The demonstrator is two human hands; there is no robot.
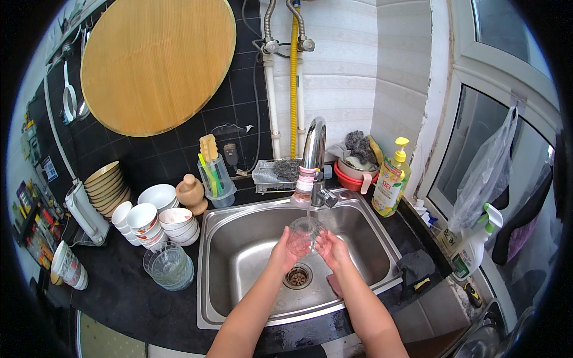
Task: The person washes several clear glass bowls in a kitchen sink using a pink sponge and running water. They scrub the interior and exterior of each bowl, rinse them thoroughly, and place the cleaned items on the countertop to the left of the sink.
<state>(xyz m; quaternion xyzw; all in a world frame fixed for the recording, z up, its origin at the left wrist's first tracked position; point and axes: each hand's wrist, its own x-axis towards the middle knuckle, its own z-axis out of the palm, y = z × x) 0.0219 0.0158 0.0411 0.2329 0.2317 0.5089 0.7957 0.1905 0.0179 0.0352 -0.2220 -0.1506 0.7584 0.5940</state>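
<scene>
A clear glass bowl [307,229] is between my two hands, under the running faucet [313,149]. Water falls from the spout onto it. My left hand [287,246] grips the bowl's left side, its palm partly seen through the glass. On the other side, the curled fingers of my right hand [332,246] touch the bowl's rim. Both hands are above the steel sink [239,262], whose drain [298,277] shows below them. A reddish-brown cloth or sponge [335,285] lies in the sink beside my right forearm.
Left of the sink stand stacked glass bowls [169,266], white bowls [143,219] and tan bowls [107,186]. Behind are a wooden mortar [191,194] and a utensil holder [218,179]. To the right are a yellow-capped soap bottle [391,182], a red basin [352,177] and a dark cloth [416,267].
</scene>
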